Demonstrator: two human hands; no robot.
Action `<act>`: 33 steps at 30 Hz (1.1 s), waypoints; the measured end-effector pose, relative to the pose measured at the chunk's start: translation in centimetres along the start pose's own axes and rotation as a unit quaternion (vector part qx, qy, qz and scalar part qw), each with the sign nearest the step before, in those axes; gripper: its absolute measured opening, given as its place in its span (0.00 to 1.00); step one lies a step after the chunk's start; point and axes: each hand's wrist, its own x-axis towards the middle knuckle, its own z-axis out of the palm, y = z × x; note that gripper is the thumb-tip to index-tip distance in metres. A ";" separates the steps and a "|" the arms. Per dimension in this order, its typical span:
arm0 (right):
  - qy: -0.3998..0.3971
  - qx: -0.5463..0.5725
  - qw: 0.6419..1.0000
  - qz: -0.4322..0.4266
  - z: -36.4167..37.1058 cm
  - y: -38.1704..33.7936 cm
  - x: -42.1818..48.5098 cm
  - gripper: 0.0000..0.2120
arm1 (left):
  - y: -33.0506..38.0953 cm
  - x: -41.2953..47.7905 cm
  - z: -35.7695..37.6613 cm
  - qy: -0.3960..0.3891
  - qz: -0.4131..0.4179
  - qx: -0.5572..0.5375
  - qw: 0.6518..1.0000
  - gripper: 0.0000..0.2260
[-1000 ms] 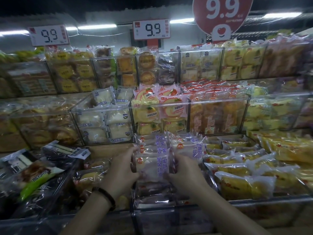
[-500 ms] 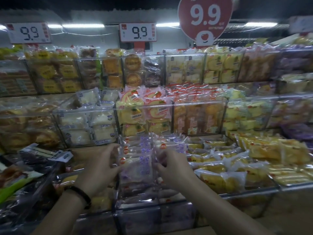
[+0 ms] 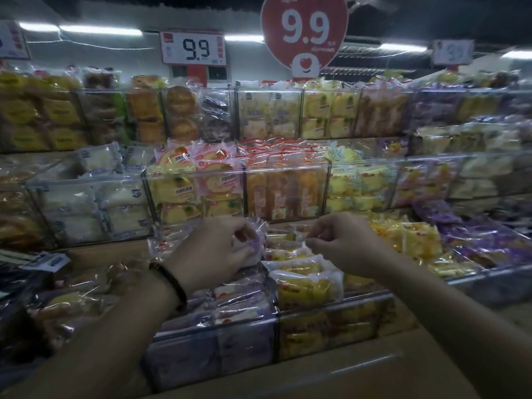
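One purple-printed pack (image 3: 254,243) sits between left hand (image 3: 213,251) thumb and fingers; right hand (image 3: 344,243) pinches clear wrapper (image 3: 300,236).

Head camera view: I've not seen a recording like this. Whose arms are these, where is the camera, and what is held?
No machine here: a person wears one wide-angle camera on the head, looking down at their own bare arms. The left hand, with a black wristband, grips a clear-wrapped white pastry packet with purple print. The right hand is curled beside it; whether it pinches wrapper film is unclear. Below stand clear plastic bins of wrapped cakes, yellow cake packets to the right.
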 end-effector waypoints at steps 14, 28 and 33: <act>-0.037 -0.184 0.981 -0.048 -2.3 10.8 10.3 0.05 | 3.1 18.3 8.3 -0.154 0.035 0.127 0.979 0.09; -0.191 -0.276 0.934 -0.124 4.1 11.6 18.2 0.06 | -0.1 22.2 13.2 -0.371 0.048 0.172 0.911 0.05; -0.196 -0.298 0.921 -0.158 4.8 11.2 18.8 0.06 | 0.4 22.4 13.0 -0.421 0.061 0.170 0.889 0.10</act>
